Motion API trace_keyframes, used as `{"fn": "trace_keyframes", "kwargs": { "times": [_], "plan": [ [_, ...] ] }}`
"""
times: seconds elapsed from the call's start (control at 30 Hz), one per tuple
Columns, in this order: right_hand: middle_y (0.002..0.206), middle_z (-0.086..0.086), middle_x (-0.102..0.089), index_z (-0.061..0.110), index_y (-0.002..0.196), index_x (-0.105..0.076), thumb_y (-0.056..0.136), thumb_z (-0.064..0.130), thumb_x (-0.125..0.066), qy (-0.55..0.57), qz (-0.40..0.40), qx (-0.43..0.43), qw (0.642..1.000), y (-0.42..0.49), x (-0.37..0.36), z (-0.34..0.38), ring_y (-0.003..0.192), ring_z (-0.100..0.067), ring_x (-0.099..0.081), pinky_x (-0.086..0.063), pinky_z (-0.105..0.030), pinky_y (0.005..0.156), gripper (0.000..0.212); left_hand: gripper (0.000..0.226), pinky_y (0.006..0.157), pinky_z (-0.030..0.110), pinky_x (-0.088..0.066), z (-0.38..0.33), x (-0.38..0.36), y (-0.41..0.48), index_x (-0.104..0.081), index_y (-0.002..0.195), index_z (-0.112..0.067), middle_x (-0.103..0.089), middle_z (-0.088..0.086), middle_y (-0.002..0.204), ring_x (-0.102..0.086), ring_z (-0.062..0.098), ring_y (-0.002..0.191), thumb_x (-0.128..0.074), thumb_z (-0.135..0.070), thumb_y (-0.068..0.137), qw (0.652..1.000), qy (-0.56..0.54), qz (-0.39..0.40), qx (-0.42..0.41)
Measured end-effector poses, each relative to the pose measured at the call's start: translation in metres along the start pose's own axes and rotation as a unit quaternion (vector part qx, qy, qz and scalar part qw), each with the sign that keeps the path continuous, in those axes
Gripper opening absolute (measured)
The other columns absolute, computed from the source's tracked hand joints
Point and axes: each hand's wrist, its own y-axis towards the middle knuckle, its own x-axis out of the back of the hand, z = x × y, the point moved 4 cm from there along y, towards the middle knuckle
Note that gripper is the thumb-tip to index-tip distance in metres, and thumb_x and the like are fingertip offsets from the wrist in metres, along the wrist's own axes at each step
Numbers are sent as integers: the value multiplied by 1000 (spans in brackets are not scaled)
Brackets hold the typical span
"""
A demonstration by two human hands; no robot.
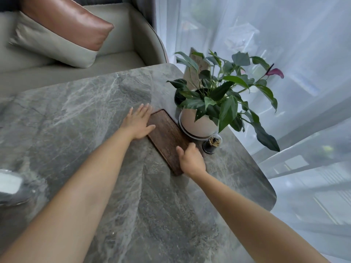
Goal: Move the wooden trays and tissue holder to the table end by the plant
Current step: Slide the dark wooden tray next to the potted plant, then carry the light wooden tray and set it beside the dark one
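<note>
Wooden tray (167,138) between flat left hand (139,123) and right hand (190,160) curled on its near corner, plant (218,95) just beyond, left-edge object blurred

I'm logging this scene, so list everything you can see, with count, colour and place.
wooden tray: one, dark brown, flat on the table beside the plant
potted plant: one, green leaves, white pot, table's far end
toothpick jar: one, clear with dark base, by the pot
card: one, tan, behind the plant
table: one, grey marble
sofa: one, grey-green, beyond the table
cushion: one, copper and beige, on the sofa
curtain: one, sheer white, right
hands: left flat at the tray's far edge; right on its near end
</note>
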Motion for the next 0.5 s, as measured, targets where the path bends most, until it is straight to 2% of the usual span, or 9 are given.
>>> {"fn": "trace_keyframes", "kwargs": {
  "times": [0.1,0.17,0.3,0.5],
  "plan": [
    [146,-22,-30,-2,142,-18,96,43,-30,-61,-11,80,995,-11,3,33,134,-37,-29,-33,-45,104,65,70,122,41,4,28,26,-30,8,151,-14,12,2,161,9,16,150,-27,-45,99,999,13,-44,27],
    [154,-19,-18,0,146,-6,96,45,-28,-94,-28,133,986,-19,3,59,141,-34,-18,-27,-44,111,71,69,122,41,4,48,46,-52,7,152,-15,11,2,162,8,15,150,-27,-44,99,995,15,-80,51],
    [158,-15,3,2,146,5,95,49,-25,-134,-51,223,964,-40,-6,115,147,-25,2,-7,-38,121,76,68,122,41,2,93,79,-104,6,152,-13,9,3,162,7,16,150,-28,-42,99,983,4,-151,104],
    [157,-13,17,4,145,14,96,48,-21,-178,-39,315,932,-93,-44,190,145,-24,15,1,-38,120,75,68,122,39,3,176,87,-202,5,152,-13,9,3,162,7,17,150,-30,-38,100,954,-37,-217,204]
  ]
}}
